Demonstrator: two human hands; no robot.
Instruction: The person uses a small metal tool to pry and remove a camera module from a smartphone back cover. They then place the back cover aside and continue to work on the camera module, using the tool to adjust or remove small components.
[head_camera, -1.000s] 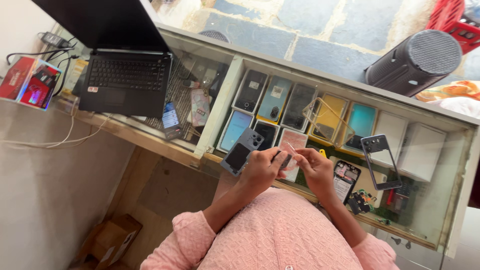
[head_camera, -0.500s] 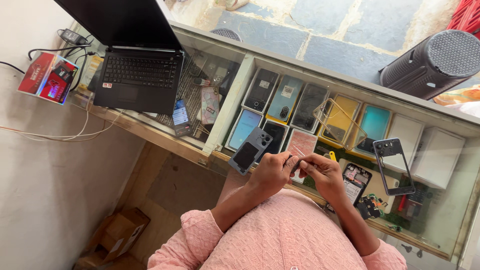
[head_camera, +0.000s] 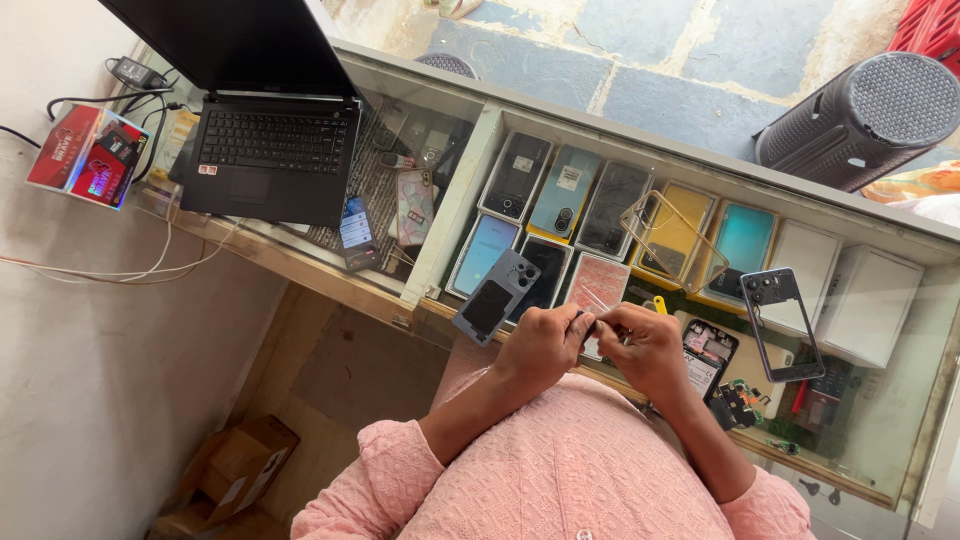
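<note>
Both hands, left hand (head_camera: 540, 345) and right hand (head_camera: 645, 345), pinch what seems a small part (head_camera: 590, 325) above the glass counter (head_camera: 440, 150).

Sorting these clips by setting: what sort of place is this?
Most likely a small phone repair and sales counter. A glass display case holds rows of phones and covers, an opened phone and a bare phone frame lie on top, and both hands pinch a tiny part.

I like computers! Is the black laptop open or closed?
Open: the laptop has its lid raised and its keyboard showing.
</note>
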